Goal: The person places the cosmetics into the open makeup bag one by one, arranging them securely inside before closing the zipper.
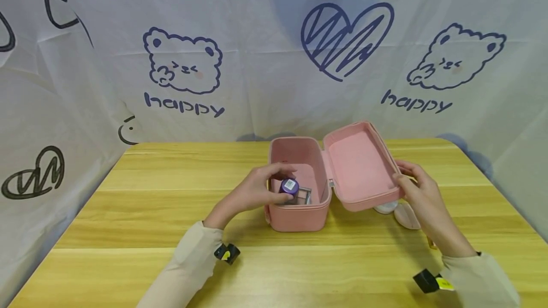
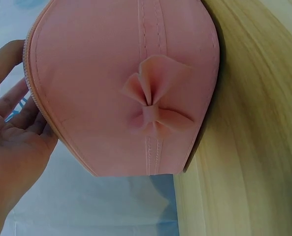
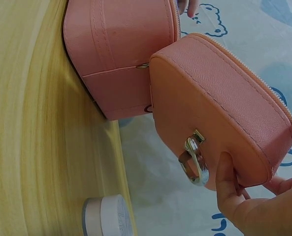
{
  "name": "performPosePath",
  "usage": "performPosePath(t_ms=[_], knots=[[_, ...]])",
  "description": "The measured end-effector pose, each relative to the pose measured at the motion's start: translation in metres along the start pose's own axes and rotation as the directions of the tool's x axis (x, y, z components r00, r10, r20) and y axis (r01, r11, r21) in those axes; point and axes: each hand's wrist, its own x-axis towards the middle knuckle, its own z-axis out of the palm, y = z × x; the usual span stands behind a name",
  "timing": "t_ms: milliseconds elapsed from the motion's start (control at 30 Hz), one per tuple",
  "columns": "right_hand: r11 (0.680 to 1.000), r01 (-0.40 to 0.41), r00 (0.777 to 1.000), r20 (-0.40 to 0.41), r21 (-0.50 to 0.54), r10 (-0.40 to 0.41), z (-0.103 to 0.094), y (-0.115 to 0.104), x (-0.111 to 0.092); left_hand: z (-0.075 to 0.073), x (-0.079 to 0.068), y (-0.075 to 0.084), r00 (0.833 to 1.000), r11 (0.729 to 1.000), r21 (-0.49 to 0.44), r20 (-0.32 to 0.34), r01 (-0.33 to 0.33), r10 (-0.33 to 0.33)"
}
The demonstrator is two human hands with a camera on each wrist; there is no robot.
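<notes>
Sleeves (image 1: 188, 258), then hands: left (image 1: 256, 187) curled round jar (image 1: 289, 186) in pink case (image 1: 299, 217), right (image 1: 424, 196) round lid (image 1: 361, 165)

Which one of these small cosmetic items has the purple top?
The round container in the left hand; its purple top bears a white label. The palette inside the pink case shows no purple; the round items near the lid are pale.

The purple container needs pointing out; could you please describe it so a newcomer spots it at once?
On the wooden table, find the open pink case. At its near end, held by the left hand, is the container. Its round, purple, white-labelled top sets it apart from the angular palette.
</notes>
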Motion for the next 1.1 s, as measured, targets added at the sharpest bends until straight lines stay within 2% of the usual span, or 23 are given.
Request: performPosePath(t_ms=[233,533,767,867,967,1033,1100], knots=[[1.0,-0.005,1.0,0.002,0.004,0.005,0.0,0.0,0.0,-0.001,-0.003,-0.002,1.0,1.0,0.022,-0.002,0.018,-0.018],[1.0,-0.001,1.0,0.007,-0.001,0.001,0.001,0.0,0.001,-0.003,-0.005,-0.005,0.996,0.996,0.04,-0.021,-0.085,0.086],[1.0,-0.003,1.0,0.004,0.001,0.003,0.0,-0.001,0.0,-0.004,-0.007,-0.008,0.998,0.997,0.03,0.014,-0.065,0.065],[1.0,-0.007,1.0,0.003,0.002,0.007,0.0,-0.001,0.001,-0.002,-0.008,-0.01,0.999,0.999,0.023,0.003,-0.036,0.036],[1.0,-0.003,1.0,0.002,0.0,0.003,0.0,-0.001,0.001,0.0,-0.009,-0.01,0.999,1.0,-0.003,-0.044,0.029,-0.029],[1.0,-0.002,1.0,0.002,0.004,0.002,0.0,-0.001,0.0,0.001,-0.01,-0.01,0.992,0.994,-0.058,-0.088,0.091,-0.096],[1.0,-0.001,1.0,0.006,0.005,0.001,0.0,0.0,0.0,0.003,-0.01,-0.01,0.977,0.978,-0.147,-0.129,0.151,-0.17]])
